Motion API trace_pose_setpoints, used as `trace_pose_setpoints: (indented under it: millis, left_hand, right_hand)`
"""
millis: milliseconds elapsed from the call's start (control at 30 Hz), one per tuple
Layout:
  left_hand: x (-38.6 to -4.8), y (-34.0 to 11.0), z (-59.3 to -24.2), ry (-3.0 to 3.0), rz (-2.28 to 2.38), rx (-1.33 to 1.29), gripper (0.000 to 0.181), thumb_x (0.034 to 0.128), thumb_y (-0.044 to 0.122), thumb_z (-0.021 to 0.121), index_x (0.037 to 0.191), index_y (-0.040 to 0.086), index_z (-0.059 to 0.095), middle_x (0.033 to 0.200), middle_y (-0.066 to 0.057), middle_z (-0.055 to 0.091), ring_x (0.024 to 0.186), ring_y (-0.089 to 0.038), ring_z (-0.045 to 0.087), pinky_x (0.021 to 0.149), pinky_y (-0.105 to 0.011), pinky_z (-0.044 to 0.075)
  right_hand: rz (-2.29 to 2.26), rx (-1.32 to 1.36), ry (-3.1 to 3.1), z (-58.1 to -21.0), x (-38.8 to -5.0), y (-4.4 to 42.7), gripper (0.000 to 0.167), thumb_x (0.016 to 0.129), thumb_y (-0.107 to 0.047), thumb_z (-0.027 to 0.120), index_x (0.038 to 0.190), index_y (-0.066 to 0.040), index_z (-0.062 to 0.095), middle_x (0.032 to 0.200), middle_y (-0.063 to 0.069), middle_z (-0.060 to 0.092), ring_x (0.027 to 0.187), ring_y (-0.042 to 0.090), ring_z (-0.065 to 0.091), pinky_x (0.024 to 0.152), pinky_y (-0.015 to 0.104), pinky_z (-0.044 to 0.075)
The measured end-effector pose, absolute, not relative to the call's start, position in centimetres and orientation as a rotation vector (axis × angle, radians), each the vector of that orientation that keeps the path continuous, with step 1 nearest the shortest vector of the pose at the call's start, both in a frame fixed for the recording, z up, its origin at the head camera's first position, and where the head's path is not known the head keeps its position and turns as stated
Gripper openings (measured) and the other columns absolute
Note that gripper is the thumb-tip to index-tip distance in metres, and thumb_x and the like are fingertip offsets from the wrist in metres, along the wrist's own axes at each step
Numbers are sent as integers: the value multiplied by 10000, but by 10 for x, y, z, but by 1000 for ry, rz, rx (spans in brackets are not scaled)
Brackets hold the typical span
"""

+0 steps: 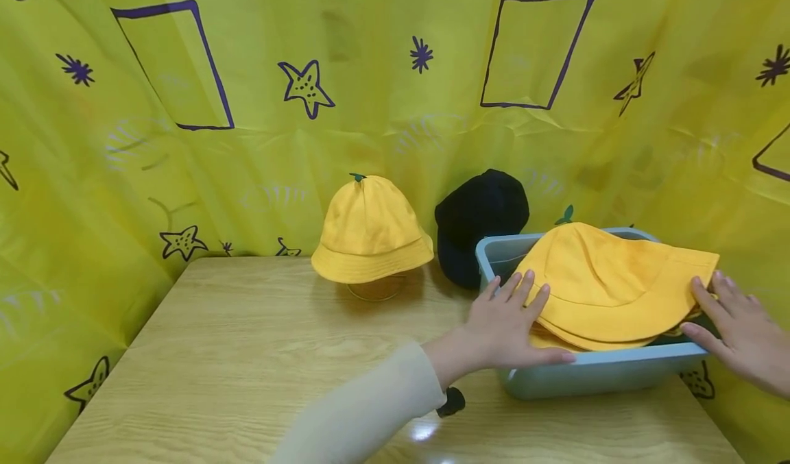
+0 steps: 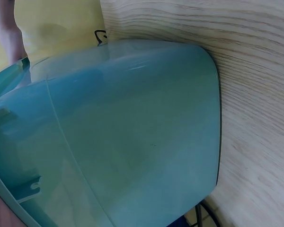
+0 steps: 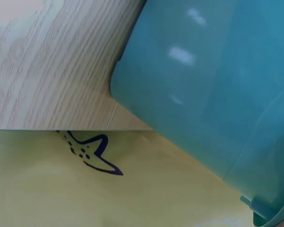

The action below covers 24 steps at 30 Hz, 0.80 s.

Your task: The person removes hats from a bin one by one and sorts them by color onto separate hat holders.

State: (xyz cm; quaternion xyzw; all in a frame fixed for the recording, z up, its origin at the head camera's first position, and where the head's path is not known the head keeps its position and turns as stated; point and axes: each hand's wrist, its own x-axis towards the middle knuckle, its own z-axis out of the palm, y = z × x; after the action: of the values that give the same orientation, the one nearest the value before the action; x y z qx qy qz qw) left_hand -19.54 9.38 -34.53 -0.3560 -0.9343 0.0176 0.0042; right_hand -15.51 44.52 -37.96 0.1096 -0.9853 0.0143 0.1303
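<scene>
A stack of yellow bucket hats (image 1: 595, 265) lies in a blue-green plastic bin (image 1: 607, 375), rising above its rim. My left hand (image 1: 503, 323) reaches over the bin's left front corner, fingers spread and touching the top hat's brim. On the other side my right hand (image 1: 737, 330) has its fingers extended at the brim's right end, with its thumb near the front rim. Both wrist views are mostly filled by the bin's outer wall (image 2: 132, 132), with only slivers of a hand at the edges. What lies beneath the hats is mostly hidden.
Left of the bin, another yellow hat (image 1: 370, 224) with a green leaf tip sits on a wire stand (image 1: 376, 290). A black cap (image 1: 481, 217) stands behind the bin. A small black object (image 1: 452, 402) is by my left sleeve. Yellow patterned curtain (image 1: 370, 39) surrounds the wooden table (image 1: 247, 368).
</scene>
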Motion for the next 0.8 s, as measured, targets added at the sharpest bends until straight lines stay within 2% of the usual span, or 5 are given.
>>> trace_pose_setpoints:
  millis: [167, 433, 667, 800]
  left_hand:
    - [-195, 85, -345, -2908, 48, -1132, 918, 783, 854, 206, 1525, 327, 87, 1598, 45, 31, 1464, -125, 25, 1179, -361, 78]
    - [-193, 69, -349, -2903, 13, -1164, 915, 796, 840, 219, 1527, 311, 69, 1600, 20, 14, 1466, -140, 10, 1181, -377, 52]
    - [-193, 58, -350, -2886, -9, -1179, 915, 804, 827, 257, 1529, 298, 81, 1601, 2, 13, 1465, -147, 20, 1179, -389, 73]
    - [-193, 51, -350, -2876, -16, -1202, 910, 811, 819, 262, 1529, 291, 82, 1600, -10, 13, 1464, -152, 25, 1178, -395, 85]
  right_hand:
    - [38, 391, -2821, -377, -151, 436, 768, 1014, -355, 399, 1479, 10, -90, 1487, 287, -217, 1372, 286, -296, 1069, 517, -228]
    - [49, 484, -2797, -373, -146, 424, 746, 1011, -318, 421, 1506, -70, -79, 1520, 172, -241, 1390, 260, -273, 1097, 448, -225]
    - [64, 463, -2814, -371, -142, 413, 760, 1011, -331, 419, 1491, 9, -64, 1515, 205, -229, 1387, 271, -274, 1091, 484, -218]
    - [55, 455, -2831, -372, -140, 408, 773, 1006, -336, 431, 1494, -4, -67, 1514, 215, -230, 1381, 268, -284, 1085, 470, -232]
